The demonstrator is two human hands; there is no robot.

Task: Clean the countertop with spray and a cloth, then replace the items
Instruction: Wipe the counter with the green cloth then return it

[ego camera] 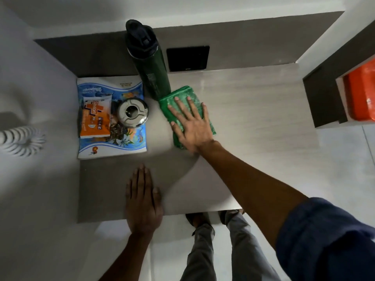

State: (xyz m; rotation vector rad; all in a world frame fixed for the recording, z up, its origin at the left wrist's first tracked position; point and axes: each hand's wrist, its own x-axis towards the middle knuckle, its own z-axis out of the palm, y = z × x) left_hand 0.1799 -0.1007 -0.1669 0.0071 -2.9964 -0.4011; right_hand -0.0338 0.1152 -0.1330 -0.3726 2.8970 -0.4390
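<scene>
A folded green cloth (182, 94) lies on the pale grey countertop (253, 118), just right of a tall dark green bottle (154, 72) with a black cap. My right hand (192, 126) presses flat on the cloth, fingers spread. My left hand (143, 199) rests flat on the countertop near its front edge, fingers together, holding nothing. At the left a blue printed pad (129, 145) carries an orange wipes packet (95, 118) and a round metal ashtray (133, 113).
A black socket plate (187, 57) sits on the dark back wall behind the bottle. A dark shelf unit at the right holds an orange object (363, 94). A coiled white hose (22, 140) hangs at the left. My legs stand below the counter's front edge.
</scene>
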